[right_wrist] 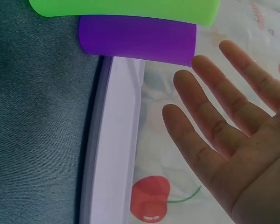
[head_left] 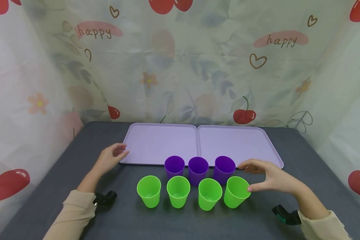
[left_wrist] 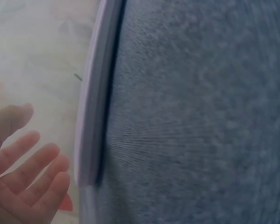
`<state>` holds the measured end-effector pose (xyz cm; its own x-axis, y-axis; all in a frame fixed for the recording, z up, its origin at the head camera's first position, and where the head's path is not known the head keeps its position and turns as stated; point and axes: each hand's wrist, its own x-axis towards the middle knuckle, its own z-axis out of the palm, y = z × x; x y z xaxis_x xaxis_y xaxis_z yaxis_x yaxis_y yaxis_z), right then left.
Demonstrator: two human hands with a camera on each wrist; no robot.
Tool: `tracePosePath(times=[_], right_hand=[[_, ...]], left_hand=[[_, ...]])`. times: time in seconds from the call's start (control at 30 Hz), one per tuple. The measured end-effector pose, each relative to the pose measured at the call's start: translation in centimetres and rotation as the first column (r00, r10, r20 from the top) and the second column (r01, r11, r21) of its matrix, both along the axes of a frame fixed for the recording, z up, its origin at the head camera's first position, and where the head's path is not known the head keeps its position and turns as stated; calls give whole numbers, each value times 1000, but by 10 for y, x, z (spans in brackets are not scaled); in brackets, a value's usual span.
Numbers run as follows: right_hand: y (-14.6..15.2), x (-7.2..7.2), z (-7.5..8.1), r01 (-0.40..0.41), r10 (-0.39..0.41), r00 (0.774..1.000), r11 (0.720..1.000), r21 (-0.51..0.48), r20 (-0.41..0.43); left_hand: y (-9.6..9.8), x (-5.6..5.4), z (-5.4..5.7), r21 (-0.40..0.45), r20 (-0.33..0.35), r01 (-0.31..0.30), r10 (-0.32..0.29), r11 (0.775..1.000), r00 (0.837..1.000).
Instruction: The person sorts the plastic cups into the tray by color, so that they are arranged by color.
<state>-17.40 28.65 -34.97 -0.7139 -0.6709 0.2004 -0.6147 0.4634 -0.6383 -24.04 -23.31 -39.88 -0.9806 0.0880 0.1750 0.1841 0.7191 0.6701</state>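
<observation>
Surface point(head_left: 120, 223), dark grey, carries two rows of tapered cups, all mouth-up: four green cups point(head_left: 178, 195) in the near row, three purple cups point(head_left: 198, 173) just beyond. Left lilac tray point(head_left: 162, 143) and right lilac tray point(head_left: 237, 143) lie side by side at the far end, bare where visible.

Right hand point(head_left: 270, 175) hovers at the right end of both rows, fingers point(right_wrist: 205, 109) spread wide, nothing in hold. Thumb tip is at the rim of the right-end green cup point(head_left: 235, 193); touching or just beside, can't tell. Fingertips reach toward the right-end purple cup point(head_left: 224, 170).

Left hand point(head_left: 109, 158) is by the near left corner of the left tray, thumb well apart from loosely bent fingers, holding nothing; contact with the tray unclear.

To work the cups cleanly: settle on one cup before closing, since thumb and fingertips sit nearest different cups. Thumb and fingers should oppose across the wall, below the rim, with light pressure. Lift straight up; neighbours stand close, so sideways drag could tip them.
</observation>
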Motion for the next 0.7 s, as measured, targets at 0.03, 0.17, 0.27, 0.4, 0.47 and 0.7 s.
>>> tracePosePath(times=[0.03, 0.17, 0.27, 0.4, 0.47, 0.7], right_hand=[[0, 0, -1, -16, 16, 1000, 1000, -8, 9], [-2, 2, -3, -54, 55, 997, 998, -21, 49], [-4, 4, -3, -70, 71, 995, 997, -20, 71], [-7, 7, -3, -72, 73, 994, 997, -11, 80], [-8, 8, -3, -63, 63, 995, 998, 0, 83], [-11, 10, -5, -43, 40, 995, 999, 33, 93]], left_hand=[[0, -1, -1, 0, -2, 1, -1, 1000, 1000], [-2, -3, -6, 4, -14, -1, 1, 1000, 1000], [-3, -4, -9, 3, -17, -2, 2, 1000, 1000], [-5, -6, -12, -1, -17, -3, 3, 1000, 1000], [-5, -7, -13, 1, -18, -7, 7, 1000, 1000], [-6, -8, -15, 6, -6, -5, 5, 1000, 1000]])
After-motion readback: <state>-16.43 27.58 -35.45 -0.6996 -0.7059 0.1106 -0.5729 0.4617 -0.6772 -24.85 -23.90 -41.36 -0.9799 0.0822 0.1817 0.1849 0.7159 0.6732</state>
